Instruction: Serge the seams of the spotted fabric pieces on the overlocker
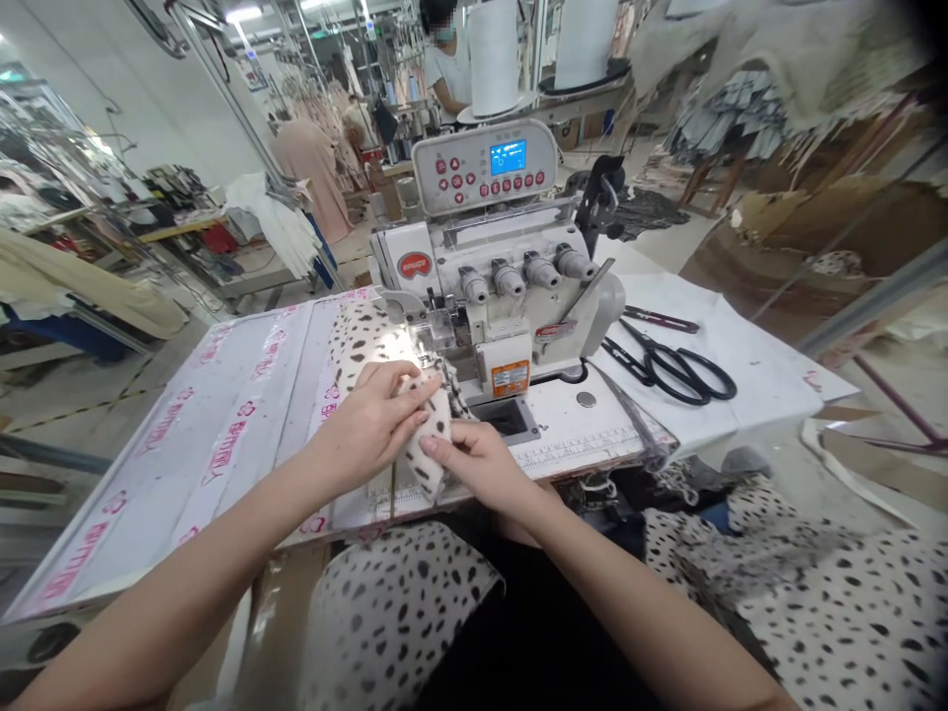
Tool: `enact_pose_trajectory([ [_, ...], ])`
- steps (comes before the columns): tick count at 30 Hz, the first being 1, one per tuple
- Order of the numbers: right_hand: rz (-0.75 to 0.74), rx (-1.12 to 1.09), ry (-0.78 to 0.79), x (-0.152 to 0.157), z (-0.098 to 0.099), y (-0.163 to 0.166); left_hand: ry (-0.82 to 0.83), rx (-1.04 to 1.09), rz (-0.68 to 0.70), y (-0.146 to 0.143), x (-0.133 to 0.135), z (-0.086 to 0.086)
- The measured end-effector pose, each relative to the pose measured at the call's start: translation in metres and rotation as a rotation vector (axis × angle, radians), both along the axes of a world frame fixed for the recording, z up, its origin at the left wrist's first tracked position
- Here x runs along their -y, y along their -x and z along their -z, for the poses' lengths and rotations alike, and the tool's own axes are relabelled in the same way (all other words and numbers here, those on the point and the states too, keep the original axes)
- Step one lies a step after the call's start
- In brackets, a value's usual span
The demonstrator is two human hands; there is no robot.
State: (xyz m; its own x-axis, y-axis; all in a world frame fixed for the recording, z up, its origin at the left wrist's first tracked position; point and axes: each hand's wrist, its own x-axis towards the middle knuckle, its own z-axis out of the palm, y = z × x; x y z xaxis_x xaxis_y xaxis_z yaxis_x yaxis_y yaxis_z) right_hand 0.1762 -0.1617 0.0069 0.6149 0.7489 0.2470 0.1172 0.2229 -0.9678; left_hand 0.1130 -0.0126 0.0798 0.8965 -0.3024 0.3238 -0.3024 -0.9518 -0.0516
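Observation:
A strip of cream fabric with black spots [362, 341] runs over the table towards the presser foot of a white overlock sewing machine [504, 296]. My left hand [374, 425] lies on the fabric's near end, fingers curled and pinching its folded edge. From the right, my right hand [474, 459] pinches the same folded edge, thumb on top. Both hands sit just in front of the machine's needle area. More of the spotted fabric [400, 612] hangs over my lap below the table edge.
Black scissors [671, 365] lie on the white table [748, 365] right of the machine. A pile of spotted fabric [829, 583] fills the lower right. Taped plastic sheeting [222, 415] covers the table's left side. A person [448, 64] stands at a far workstation.

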Motion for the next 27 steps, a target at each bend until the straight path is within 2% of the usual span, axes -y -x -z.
enact_pose_trajectory([
  [5, 0.026, 0.068, 0.024, -0.002, 0.001, -0.010, 0.040, -0.024, 0.025, 0.000, -0.003, 0.002],
  [10, 0.024, -0.017, -0.044, -0.005, 0.005, -0.011, 0.047, -0.067, -0.001, -0.005, -0.008, 0.000],
  [14, -0.041, -0.061, -0.119, 0.000, 0.007, -0.002, 0.138, 0.066, 0.099, 0.002, -0.011, 0.005],
  [18, 0.015, 0.167, -0.091, 0.010, 0.008, 0.009, 0.227, 0.201, 0.203, 0.022, -0.006, 0.019],
  [22, 0.128, 0.413, -0.145, 0.014, 0.009, 0.015, 0.267, 0.250, 0.207, 0.037, 0.001, 0.032],
  [27, 0.216, 0.530, -0.189, 0.015, 0.006, 0.020, 0.276, 0.300, 0.203, 0.037, 0.004, 0.034],
])
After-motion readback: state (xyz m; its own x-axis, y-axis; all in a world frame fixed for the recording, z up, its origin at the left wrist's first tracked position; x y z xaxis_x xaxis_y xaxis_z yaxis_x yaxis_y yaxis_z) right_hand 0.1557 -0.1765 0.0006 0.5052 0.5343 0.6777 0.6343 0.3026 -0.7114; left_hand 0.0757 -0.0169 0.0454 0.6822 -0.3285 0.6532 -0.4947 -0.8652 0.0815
